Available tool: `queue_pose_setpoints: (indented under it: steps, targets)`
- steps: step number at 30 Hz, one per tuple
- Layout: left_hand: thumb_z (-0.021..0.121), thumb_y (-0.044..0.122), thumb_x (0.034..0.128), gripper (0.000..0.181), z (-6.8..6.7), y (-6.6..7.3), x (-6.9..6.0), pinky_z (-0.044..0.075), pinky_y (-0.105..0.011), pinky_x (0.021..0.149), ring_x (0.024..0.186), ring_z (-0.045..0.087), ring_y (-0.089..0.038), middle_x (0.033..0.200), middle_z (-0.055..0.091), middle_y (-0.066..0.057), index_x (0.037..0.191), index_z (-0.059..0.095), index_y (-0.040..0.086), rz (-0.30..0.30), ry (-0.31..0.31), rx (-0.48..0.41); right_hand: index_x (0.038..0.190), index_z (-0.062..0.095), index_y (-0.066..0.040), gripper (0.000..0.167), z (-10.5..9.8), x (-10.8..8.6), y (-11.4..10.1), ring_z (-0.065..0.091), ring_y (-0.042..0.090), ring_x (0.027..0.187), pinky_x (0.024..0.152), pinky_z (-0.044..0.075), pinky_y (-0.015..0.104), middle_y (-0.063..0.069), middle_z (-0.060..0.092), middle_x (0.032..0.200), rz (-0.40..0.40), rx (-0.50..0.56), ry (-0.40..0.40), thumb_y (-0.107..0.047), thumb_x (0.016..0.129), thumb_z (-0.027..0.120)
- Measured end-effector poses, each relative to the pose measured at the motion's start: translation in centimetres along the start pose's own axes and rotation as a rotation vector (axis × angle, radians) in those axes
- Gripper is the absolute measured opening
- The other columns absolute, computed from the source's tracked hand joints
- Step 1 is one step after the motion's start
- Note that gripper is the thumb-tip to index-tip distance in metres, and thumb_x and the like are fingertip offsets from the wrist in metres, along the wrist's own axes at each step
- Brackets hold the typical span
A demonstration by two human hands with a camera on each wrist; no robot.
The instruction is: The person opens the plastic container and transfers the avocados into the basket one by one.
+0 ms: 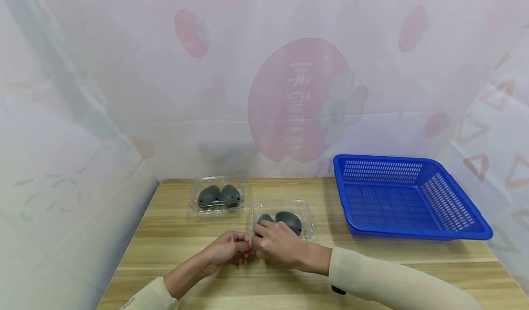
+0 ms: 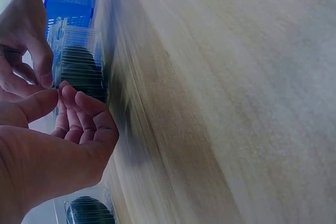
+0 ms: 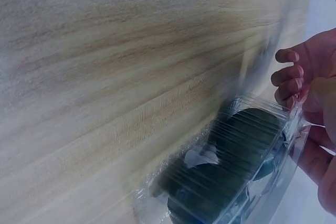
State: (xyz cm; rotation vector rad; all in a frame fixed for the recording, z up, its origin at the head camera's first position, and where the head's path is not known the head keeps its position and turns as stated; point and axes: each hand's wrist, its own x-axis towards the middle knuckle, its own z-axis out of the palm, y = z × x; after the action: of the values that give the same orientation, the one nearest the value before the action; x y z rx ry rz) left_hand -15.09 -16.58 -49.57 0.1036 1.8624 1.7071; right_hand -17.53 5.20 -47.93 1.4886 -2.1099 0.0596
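Left hand (image 1: 229,249) and right hand (image 1: 278,244) pinched a clear plastic box (image 1: 307,218), smooth dark ovals (image 1: 290,222) inside; only wrist views showed its ribbing (image 3: 252,135).

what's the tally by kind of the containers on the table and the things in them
clear plastic boxes: 2
dark rounded objects: 4
blue basket: 1
total: 7
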Motion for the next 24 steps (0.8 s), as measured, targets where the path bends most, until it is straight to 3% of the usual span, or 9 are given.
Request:
queue_pose_setpoints:
  steps: [5, 10, 18, 24]
  targets:
    - [0.062, 0.010, 0.1017, 0.010, -0.2, -0.1, 0.1, 0.047, -0.027, 0.066, 0.077, 0.058, -0.014, 0.084, 0.064, -0.003, 0.093, 0.065, 0.006, -0.002, 0.013, 0.032, 0.094, 0.079, -0.021, 0.004, -0.2, -0.5, 0.1, 0.062, 0.010, 0.087, 0.063, 0.051, 0.018, -0.006, 0.068, 0.096, 0.025, 0.069, -0.022, -0.019, 0.095, 0.075]
    - [0.062, 0.011, 0.1017, 0.012, -0.4, 0.1, 0.1, 0.047, -0.028, 0.066, 0.078, 0.058, -0.015, 0.087, 0.065, -0.004, 0.096, 0.067, 0.002, 0.002, 0.011, 0.070, 0.114, 0.079, -0.014, 0.017, -0.2, -1.4, 0.3, 0.066, 0.011, 0.106, 0.080, 0.057, 0.020, -0.003, 0.071, 0.113, 0.046, 0.177, 0.008, -0.014, 0.097, 0.076]
    - [0.061, 0.013, 0.1030, 0.015, -0.6, 0.7, -0.1, 0.044, -0.030, 0.065, 0.075, 0.055, -0.018, 0.084, 0.064, -0.005, 0.094, 0.066, 0.001, 0.000, -0.014, 0.136, 0.122, 0.075, -0.008, 0.029, -0.2, -2.9, 0.9, 0.067, 0.019, 0.116, 0.101, 0.056, 0.031, 0.004, 0.071, 0.123, 0.062, 0.173, 0.001, -0.013, 0.093, 0.078]
    - [0.061, 0.012, 0.1024, 0.017, -0.9, 0.9, -0.2, 0.040, -0.030, 0.063, 0.072, 0.052, -0.018, 0.080, 0.062, -0.004, 0.094, 0.066, -0.002, 0.000, -0.045, 0.169, 0.126, 0.074, -0.004, 0.036, -0.6, -4.0, 1.4, 0.067, 0.024, 0.120, 0.101, 0.056, 0.036, 0.009, 0.071, 0.131, 0.104, 0.171, -0.025, -0.023, 0.095, 0.078]
